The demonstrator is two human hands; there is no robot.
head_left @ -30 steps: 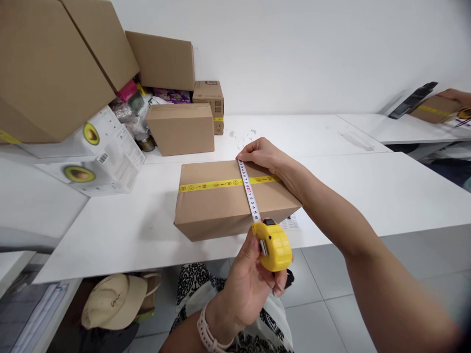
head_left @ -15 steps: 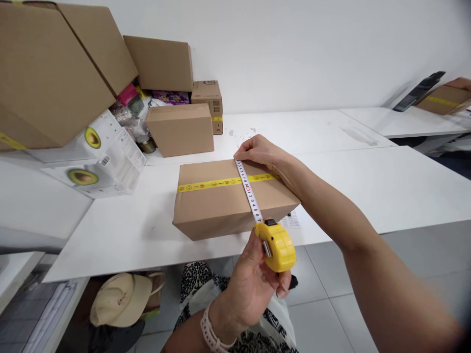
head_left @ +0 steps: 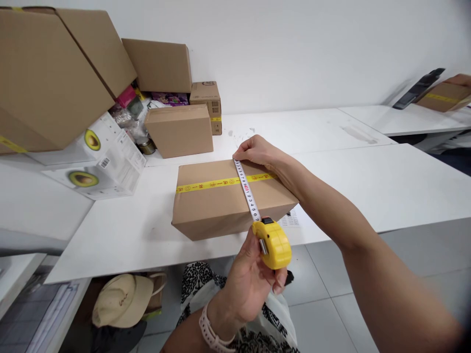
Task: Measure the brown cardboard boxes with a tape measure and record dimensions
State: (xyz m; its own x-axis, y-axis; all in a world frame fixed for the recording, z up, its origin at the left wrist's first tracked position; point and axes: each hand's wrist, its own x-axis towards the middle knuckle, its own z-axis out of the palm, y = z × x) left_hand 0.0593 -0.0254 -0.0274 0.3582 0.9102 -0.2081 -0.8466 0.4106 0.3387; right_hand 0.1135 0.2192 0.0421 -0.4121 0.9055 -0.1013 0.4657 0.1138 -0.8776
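Observation:
A closed cardboard box (head_left: 209,203) sealed with a yellow tape strip lies on the white table (head_left: 368,186). My left hand (head_left: 250,279) grips the yellow tape measure (head_left: 274,243) just off the box's near edge. Its white blade (head_left: 247,190) runs across the box top. My right hand (head_left: 257,149) pinches the blade's end down at the box's far edge, fingers closed.
Large cardboard boxes (head_left: 55,68) and white avocado-printed cartons (head_left: 99,162) pile up at the left. Two smaller boxes (head_left: 180,130) stand behind. A beige cap (head_left: 123,299) lies under the table. At far right another person's hand holds a taped box (head_left: 443,95).
The view shifted slightly; my hands, the tape measure and the box keep the same arrangement.

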